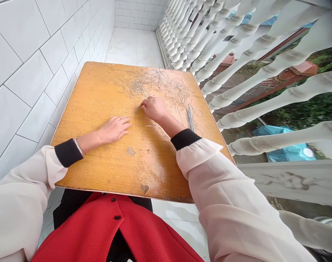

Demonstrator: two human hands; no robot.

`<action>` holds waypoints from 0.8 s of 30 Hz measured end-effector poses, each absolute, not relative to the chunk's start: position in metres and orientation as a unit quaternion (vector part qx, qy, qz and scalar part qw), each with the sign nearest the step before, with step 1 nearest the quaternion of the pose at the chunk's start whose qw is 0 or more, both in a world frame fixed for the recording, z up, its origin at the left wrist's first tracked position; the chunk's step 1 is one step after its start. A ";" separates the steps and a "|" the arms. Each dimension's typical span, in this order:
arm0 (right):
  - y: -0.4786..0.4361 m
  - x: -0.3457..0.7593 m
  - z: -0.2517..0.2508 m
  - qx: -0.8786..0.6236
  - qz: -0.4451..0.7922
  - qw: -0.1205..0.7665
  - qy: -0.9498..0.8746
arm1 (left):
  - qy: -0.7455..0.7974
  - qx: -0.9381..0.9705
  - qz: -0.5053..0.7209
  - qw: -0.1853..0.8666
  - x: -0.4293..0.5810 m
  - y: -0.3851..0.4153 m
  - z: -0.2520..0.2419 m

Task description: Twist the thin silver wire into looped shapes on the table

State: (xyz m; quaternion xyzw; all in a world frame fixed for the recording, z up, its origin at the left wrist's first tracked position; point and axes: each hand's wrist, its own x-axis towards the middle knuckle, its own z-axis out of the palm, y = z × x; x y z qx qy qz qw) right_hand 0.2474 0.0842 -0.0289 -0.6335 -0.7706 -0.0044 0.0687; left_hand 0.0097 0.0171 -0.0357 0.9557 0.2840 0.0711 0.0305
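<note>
Left hand point(114, 129) flat, fingers together, on table point(106, 171) | right hand point(153, 108) pinching wire point(137, 108) beside tangle point(155, 85)

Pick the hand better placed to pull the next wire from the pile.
Right, probably: the right hand sits at the edge of the wire pile, fingers pinched; the left hand lies flat, farther back.

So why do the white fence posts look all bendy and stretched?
Head view: the wide lens bows the balusters and stretches the right sleeve near the edge; daylight is soft, with only faint shadows beside the left hand and right hand; the wire tangle on the table is too fine to look sharp.
</note>
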 end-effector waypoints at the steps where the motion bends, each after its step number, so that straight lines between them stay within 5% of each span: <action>1: 0.083 0.248 -0.027 -0.634 -0.011 0.061 -0.771 | 0.284 0.956 0.073 0.022 0.010 0.016 -0.036; 16: 0.088 0.220 -0.027 -0.586 0.000 0.087 -0.806 | 0.391 0.918 0.026 -0.063 0.030 -0.017 -0.024; 24: 0.090 0.229 -0.029 -0.588 0.020 0.106 -0.802 | 0.319 0.943 0.066 -0.071 0.042 -0.012 -0.023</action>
